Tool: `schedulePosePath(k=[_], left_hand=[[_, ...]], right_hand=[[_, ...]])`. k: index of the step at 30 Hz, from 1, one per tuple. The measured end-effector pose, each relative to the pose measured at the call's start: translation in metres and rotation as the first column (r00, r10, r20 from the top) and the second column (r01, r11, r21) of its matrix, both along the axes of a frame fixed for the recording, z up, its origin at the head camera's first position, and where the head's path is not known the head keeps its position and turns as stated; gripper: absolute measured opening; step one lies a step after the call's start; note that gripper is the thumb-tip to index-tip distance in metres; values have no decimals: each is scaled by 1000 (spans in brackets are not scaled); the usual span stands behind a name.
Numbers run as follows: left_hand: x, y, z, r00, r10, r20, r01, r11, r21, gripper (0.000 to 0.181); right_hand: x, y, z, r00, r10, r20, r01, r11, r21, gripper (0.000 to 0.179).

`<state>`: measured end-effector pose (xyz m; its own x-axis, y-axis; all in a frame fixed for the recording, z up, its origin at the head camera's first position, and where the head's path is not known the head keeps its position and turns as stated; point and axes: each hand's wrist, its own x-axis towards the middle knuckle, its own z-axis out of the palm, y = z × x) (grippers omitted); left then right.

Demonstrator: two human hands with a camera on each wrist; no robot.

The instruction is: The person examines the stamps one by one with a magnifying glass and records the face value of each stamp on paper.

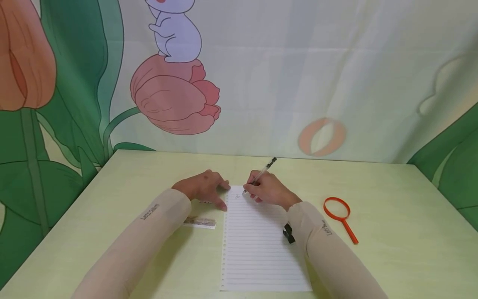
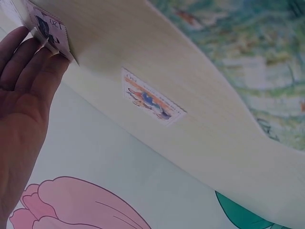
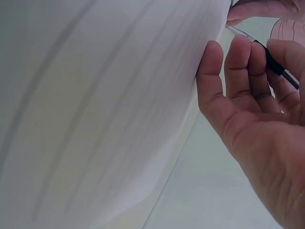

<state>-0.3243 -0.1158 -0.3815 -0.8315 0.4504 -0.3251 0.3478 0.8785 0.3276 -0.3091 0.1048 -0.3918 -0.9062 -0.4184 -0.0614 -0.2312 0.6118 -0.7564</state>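
Observation:
My right hand (image 1: 269, 189) grips a gel pen (image 1: 266, 167) with a clear barrel and black end. The pen's tip meets the top of a lined sheet of paper (image 1: 261, 249), beside a small handwritten mark. Its dark grip shows between thumb and fingers of my right hand (image 3: 257, 109) in the right wrist view. My left hand (image 1: 206, 187) lies at the sheet's upper left edge, fingers spread, thumb and fingertips at the punched margin. In the left wrist view, the fingertips of my left hand (image 2: 28, 81) overlap a stamp (image 2: 49, 29) marked 120.
Another stamp (image 2: 151, 99) lies on the table. A printed picture piece (image 1: 200, 223) sits left of the paper, partly behind the left sleeve. A red magnifying glass (image 1: 340, 214) lies right of the right forearm. A floral curtain (image 1: 261, 83) hangs behind the table.

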Motion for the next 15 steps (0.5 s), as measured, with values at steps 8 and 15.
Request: schedulePosePath(k=[8, 15], left_hand=[[0, 1, 0, 1000, 13, 4, -13, 1000, -18, 72], [0, 1, 0, 1000, -1, -5, 1, 1000, -5, 71]], right_hand=[[0, 0, -1, 1000, -1, -8, 1, 1000, 1, 9], [0, 0, -2, 1000, 2, -10, -2, 1000, 3, 8]])
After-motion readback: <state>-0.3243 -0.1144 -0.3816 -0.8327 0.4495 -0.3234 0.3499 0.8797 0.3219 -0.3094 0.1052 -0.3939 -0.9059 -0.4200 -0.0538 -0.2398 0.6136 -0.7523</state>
